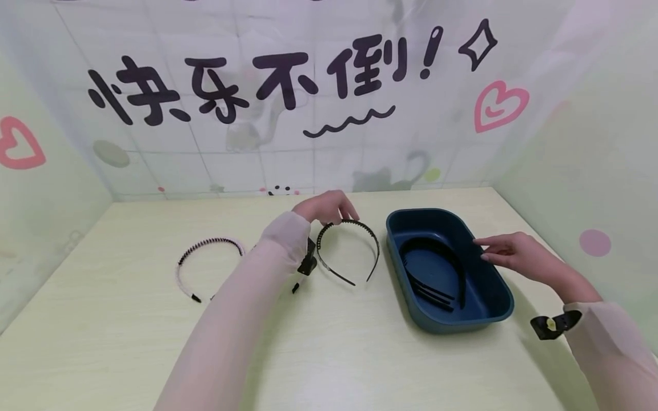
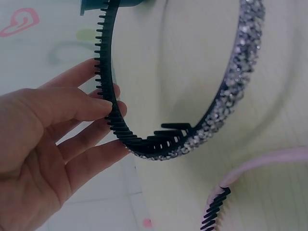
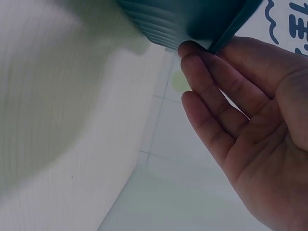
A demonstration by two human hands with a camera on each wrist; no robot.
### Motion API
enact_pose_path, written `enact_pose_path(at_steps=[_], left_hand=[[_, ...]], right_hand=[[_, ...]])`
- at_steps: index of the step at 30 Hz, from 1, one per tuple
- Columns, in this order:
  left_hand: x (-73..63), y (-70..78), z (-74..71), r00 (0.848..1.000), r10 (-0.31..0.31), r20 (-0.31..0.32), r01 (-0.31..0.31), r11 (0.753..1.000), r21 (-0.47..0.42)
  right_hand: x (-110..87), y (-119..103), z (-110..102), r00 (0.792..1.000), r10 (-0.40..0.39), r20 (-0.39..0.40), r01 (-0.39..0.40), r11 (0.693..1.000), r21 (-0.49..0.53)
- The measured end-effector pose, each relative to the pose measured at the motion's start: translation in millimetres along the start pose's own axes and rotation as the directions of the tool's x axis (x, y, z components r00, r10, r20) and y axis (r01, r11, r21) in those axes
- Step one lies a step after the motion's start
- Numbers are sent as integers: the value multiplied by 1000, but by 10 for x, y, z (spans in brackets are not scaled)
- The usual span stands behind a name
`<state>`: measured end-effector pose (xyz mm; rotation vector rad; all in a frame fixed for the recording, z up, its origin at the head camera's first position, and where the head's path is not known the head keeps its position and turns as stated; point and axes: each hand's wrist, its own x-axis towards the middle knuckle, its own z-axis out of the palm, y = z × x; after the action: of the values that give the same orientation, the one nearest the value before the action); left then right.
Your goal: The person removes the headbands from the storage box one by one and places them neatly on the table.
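Note:
My left hand [image 1: 329,206] pinches a black toothed headband [image 2: 108,62] near its arch, thumb on one side and fingers on the other. Silvery glitter [image 2: 243,62] coats its outer face. In the head view its two ends point toward me, left of a dark blue bin [image 1: 426,322]. Black headbands [image 1: 460,268] lie inside that bin. At the bin's right rim, my right hand [image 1: 514,256] touches with nearly straight fingertips. The right wrist view shows those fingers [image 3: 209,89] against the bin's underside and edge [image 3: 168,33].
On the table at left lies a pale pink headband [image 1: 180,279] with black teeth. Another headband's black tip [image 1: 295,287] shows past my left sleeve, which hides the rest. A printed backdrop [image 1: 288,165] stands behind the table, with side panels [image 1: 612,188] left and right.

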<state>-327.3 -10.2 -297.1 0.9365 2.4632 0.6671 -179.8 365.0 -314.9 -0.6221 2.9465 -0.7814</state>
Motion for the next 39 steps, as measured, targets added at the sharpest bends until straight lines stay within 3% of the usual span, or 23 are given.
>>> enact_pose_path(at_steps=[17,39], left_hand=[[16,-186,106,1000,-24,-9,24,999,-35],[42,-256,190,997,-75,-25,74,997,-26]], right_hand=[[6,2,-2,1000,6,-1,-6,1000,-5],[-4,-7,-1,999,-23,-32,22,1000,-5]])
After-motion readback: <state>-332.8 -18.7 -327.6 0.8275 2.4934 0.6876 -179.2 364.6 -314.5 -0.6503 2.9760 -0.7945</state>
